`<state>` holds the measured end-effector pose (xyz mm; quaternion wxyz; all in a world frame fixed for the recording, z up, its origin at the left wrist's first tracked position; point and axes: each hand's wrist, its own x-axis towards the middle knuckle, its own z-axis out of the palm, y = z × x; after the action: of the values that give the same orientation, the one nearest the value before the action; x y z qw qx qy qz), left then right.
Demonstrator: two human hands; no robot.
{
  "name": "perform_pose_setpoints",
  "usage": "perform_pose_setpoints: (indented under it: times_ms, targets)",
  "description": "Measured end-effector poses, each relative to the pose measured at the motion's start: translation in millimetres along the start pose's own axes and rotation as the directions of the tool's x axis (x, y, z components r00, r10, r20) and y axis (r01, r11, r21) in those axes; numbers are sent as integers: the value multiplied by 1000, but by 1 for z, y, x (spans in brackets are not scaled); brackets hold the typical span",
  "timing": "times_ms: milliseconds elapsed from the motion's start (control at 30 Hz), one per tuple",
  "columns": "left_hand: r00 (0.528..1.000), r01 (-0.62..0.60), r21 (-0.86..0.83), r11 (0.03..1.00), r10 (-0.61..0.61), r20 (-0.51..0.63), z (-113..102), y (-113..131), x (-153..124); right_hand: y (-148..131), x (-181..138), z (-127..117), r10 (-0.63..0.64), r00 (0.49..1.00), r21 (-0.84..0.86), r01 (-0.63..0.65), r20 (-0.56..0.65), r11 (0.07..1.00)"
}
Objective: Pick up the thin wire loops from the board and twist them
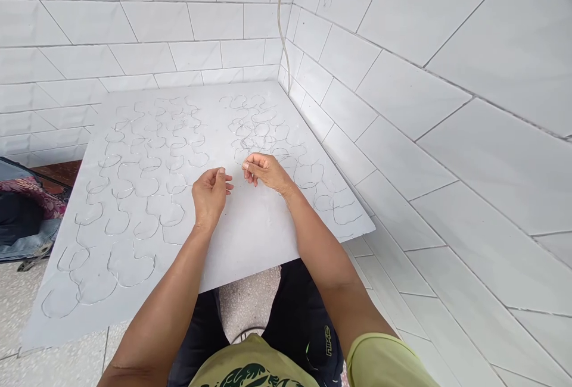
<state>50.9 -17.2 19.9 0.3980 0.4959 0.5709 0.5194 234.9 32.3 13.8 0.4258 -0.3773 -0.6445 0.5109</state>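
Observation:
My left hand (211, 195) is raised over the white tabletop (250, 232), thumb and forefinger pinched together. A short length of thin wire (237, 186) shows just right of its fingers. Close by on the right, my right hand (264, 171) is also closed in a pinch, its fingertips turned toward the left hand. What sits between those fingertips is too fine to make out. Bent thin wires in S-like curves (129, 286) lie in rows on the left side of the table. More curved wires (259, 128) lie overlapped beyond my right hand.
White tiled walls (447, 59) border the table at the back and right. A pale cable (280, 12) hangs down the corner. At the left stands an open bag or case with cloth (27, 208) in it, on the speckled floor (18, 292). My knees are under the front edge.

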Motion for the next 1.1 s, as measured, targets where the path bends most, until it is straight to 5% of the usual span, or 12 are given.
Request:
perform_pose_setpoints:
  times_ms: [533, 667, 767, 833, 900, 967, 1100]
  targets:
    - [994, 105, 65, 992, -107, 21, -2, 4, -7, 6, 2, 0, -11, 995, -35, 8, -99, 999]
    - [986, -86, 261, 961, 120, -115, -2, -2, -7, 6, 3, 1, 0, 995, -61, -6, -97, 998]
    - [890, -318, 453, 833, 427, -161, 7, -3, -22, 8, 3, 1, 23, 996, -87, -31, -88, 996]
    - [822, -537, 425, 729, 565, 68, 19, 0, -39, 10, 3, 2, 39, 995, -88, -48, -92, 995]
    - [651, -756, 340, 559, 693, 309, 33, 3, -58, 12, 3, 4, 51, 993, -77, -60, -109, 995]
    - [485, -873, 276, 402, 775, 406, 43, 5, -72, 13, 4, 7, 66, 990, -76, -75, -124, 994]
    - [287, -955, 207, 214, 844, 453, 46, 0, -83, 12, 14, 24, 105, 991, -120, -114, -82, 986]
